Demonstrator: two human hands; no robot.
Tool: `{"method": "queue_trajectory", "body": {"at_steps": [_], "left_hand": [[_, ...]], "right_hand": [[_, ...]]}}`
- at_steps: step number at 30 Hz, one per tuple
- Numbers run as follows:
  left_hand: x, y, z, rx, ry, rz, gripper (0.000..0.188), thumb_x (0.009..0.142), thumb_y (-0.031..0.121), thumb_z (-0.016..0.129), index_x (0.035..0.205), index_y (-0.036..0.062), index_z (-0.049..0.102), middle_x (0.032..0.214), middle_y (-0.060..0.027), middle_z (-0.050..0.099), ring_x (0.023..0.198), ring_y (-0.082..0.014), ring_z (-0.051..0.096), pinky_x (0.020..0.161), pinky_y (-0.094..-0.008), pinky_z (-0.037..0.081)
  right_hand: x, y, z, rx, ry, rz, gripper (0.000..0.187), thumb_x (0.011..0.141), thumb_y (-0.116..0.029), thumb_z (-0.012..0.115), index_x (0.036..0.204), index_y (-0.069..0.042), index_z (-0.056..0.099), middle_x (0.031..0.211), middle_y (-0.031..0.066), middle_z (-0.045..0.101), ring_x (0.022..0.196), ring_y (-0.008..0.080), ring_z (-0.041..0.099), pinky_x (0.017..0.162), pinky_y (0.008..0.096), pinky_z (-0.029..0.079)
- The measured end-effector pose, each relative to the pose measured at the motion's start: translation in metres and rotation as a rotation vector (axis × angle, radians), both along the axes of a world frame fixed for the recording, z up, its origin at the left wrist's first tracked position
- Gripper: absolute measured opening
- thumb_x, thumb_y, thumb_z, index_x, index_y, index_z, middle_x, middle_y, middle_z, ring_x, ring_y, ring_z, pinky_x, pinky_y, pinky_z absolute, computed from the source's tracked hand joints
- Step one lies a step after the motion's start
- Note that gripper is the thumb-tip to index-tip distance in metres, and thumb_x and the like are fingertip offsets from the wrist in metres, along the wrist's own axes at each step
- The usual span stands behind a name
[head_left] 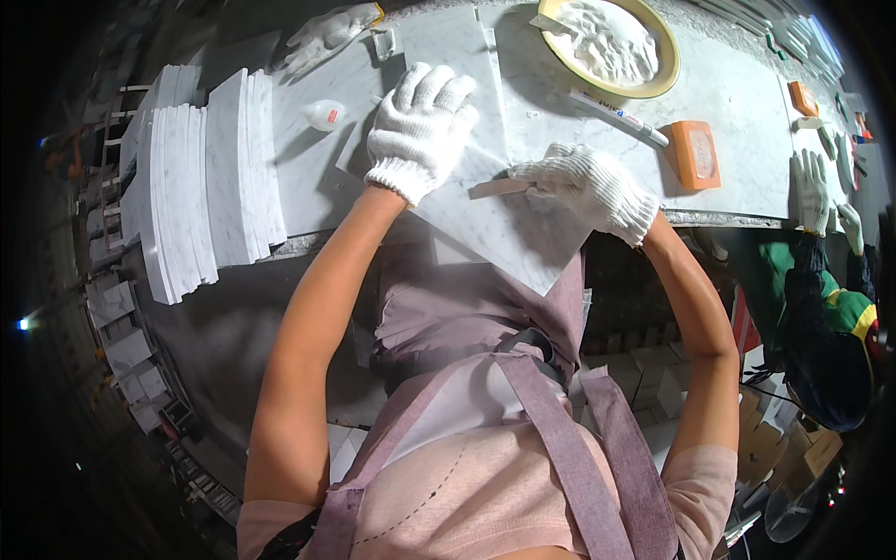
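A white knit glove covers my left hand, which lies with its fingers stretched over a grey-veined white marble tile. The tile sits at an angle, one corner jutting past the bench's near edge. My right hand, gloved too, is closed round a small flat scraper-like blade; its handle is hidden in the fingers. The blade lies low over the tile; whether it touches is unclear. Beyond the right hand are a white marker pen and an orange block with a pale worn patch.
Stacked marble tiles stand at the bench's left. A yellow-rimmed bowl of white powder is at the back, a spare glove at the far left. A small translucent bottle lies near the left hand. Another person's gloved hand is at right.
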State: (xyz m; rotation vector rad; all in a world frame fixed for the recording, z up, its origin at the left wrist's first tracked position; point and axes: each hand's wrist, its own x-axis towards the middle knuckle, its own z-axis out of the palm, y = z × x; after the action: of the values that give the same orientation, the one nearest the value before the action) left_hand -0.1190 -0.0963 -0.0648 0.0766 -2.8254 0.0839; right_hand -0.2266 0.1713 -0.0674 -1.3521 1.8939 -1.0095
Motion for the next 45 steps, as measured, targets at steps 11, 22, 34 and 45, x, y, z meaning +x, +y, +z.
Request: {"method": "queue_trajectory", "body": {"at_steps": [11,22,34,45], "left_hand": [[0.001,-0.003,0.000,-0.015,-0.022,-0.034,0.034,0.099,0.035,0.055,0.131,0.0243,0.063,0.136,-0.0007,0.058,0.134,-0.0249,0.048,0.110,-0.0401,0.044],[-0.001,-0.001,-0.001,0.001,0.022,-0.013,0.032,0.098,0.034,0.058,0.128,0.0253,0.062,0.130,0.0008,0.058,0.131,-0.0219,0.050,0.106,-0.0391,0.047],[-0.001,0.000,-0.004,0.010,0.051,-0.013,0.033,0.098,0.035,0.057,0.129,0.0251,0.061,0.131,0.0004,0.058,0.133,-0.0238,0.050,0.109,-0.0427,0.046],[0.000,0.001,-0.006,0.026,0.003,0.005,0.033,0.100,0.038,0.058,0.130,0.0261,0.063,0.140,0.0004,0.057,0.137,-0.0256,0.048,0.112,-0.0449,0.043]], "right_hand": [[0.007,0.014,0.014,0.038,-0.153,-0.042,0.037,0.095,0.001,0.063,0.127,-0.011,0.077,0.098,0.0119,0.073,0.092,0.0274,0.071,0.082,0.0380,0.057],[0.005,0.009,0.005,-0.122,-0.035,-0.116,0.032,0.098,-0.005,0.066,0.127,-0.014,0.077,0.100,0.0115,0.072,0.089,0.0298,0.068,0.082,0.0398,0.057],[0.008,0.009,0.016,0.029,0.098,-0.084,0.033,0.099,-0.019,0.068,0.131,-0.023,0.076,0.100,0.0138,0.070,0.088,0.0354,0.068,0.079,0.0426,0.057],[0.013,0.122,0.021,0.084,-0.472,-0.089,0.030,0.099,-0.001,0.062,0.126,-0.004,0.076,0.111,0.0088,0.078,0.087,0.0164,0.068,0.081,0.0307,0.057]]}}
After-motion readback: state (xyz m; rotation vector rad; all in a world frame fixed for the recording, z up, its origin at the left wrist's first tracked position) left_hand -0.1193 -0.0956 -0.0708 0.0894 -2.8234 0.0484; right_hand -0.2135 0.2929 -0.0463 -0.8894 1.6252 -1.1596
